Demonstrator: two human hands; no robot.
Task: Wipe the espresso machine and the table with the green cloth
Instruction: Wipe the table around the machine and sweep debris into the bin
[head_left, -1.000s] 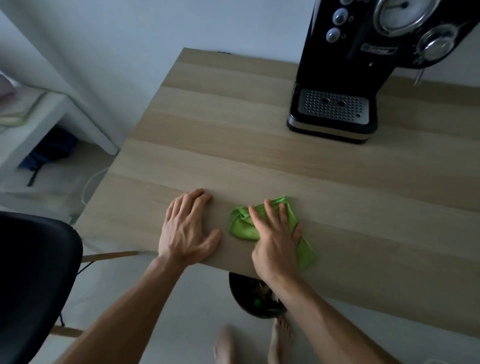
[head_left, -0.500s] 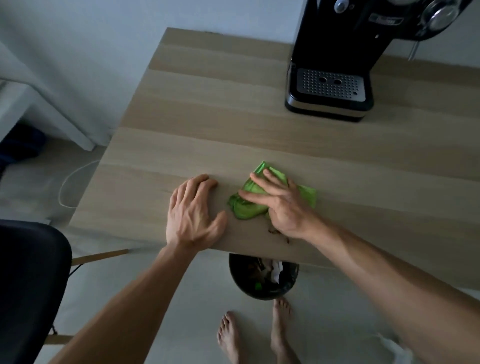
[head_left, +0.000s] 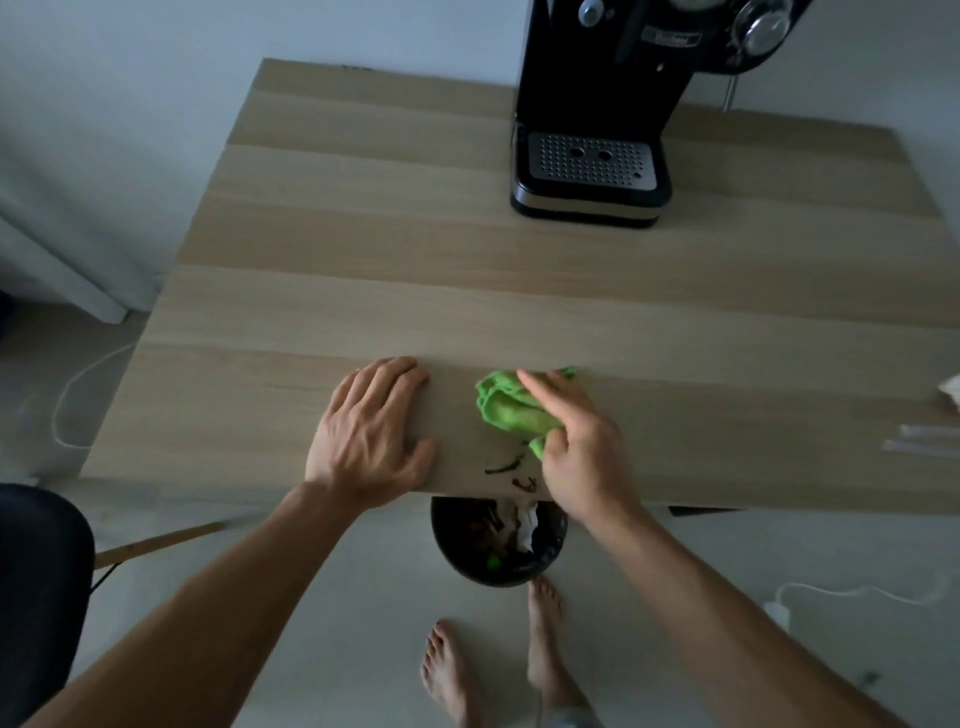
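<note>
The green cloth (head_left: 511, 410) lies bunched on the light wooden table (head_left: 467, 270), close to its near edge. My right hand (head_left: 576, 441) presses down on the cloth and covers its right side. Dark crumbs (head_left: 511, 470) lie on the wood just in front of the cloth, at the table's edge. My left hand (head_left: 371, 428) rests flat on the table to the left of the cloth, fingers spread, holding nothing. The black espresso machine (head_left: 597, 119) with its metal drip grille stands at the far side of the table, well away from both hands.
A black waste bin (head_left: 550, 551) with scraps stands on the floor under the near table edge, beside bare feet (head_left: 543, 644). A dark chair (head_left: 41, 587) is at the lower left. White wrappers (head_left: 930, 439) lie at the table's right edge. A white cable (head_left: 857, 590) runs on the floor.
My right hand has dragged the cloth back toward the near edge, and dark crumbs now lie in front of it above the bin. My left hand has stayed in place.
</note>
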